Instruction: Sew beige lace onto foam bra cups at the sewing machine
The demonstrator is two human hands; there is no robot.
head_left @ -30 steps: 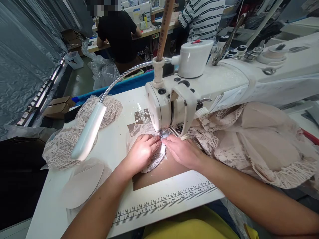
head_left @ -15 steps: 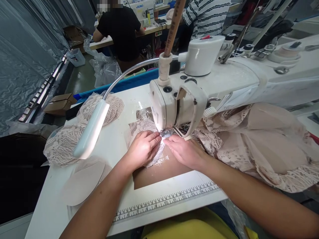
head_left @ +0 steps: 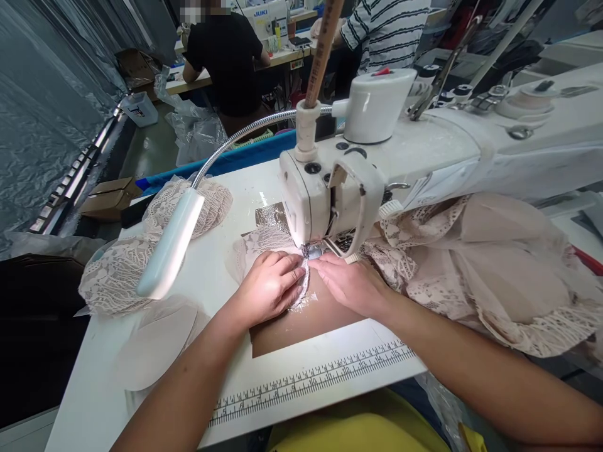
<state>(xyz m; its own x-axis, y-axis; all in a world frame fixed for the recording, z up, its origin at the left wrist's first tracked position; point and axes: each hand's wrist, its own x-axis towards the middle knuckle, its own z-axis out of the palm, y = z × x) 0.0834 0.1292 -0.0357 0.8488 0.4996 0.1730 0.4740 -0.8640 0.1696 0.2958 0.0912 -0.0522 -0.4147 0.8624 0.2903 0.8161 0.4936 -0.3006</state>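
Lace (head_left: 266, 240) under the foot (head_left: 306, 252) could pucker or veer off line if the two hands guided it unevenly, and a fingertip could be caught, both hands being so near the needle. It lies partly beneath the left hand (head_left: 273, 285), showing beyond the knuckles, its edge beside the tips of the right hand (head_left: 351, 284). Left fingers bend slightly over it, right ones stretch forward; whether either pinches it, I cannot tell. Around it lies a brown plate (head_left: 301, 333).

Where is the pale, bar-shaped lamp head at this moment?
In the head view, the lamp head hangs left of the bare left hand, partly hiding the pale lace pieces behind it.
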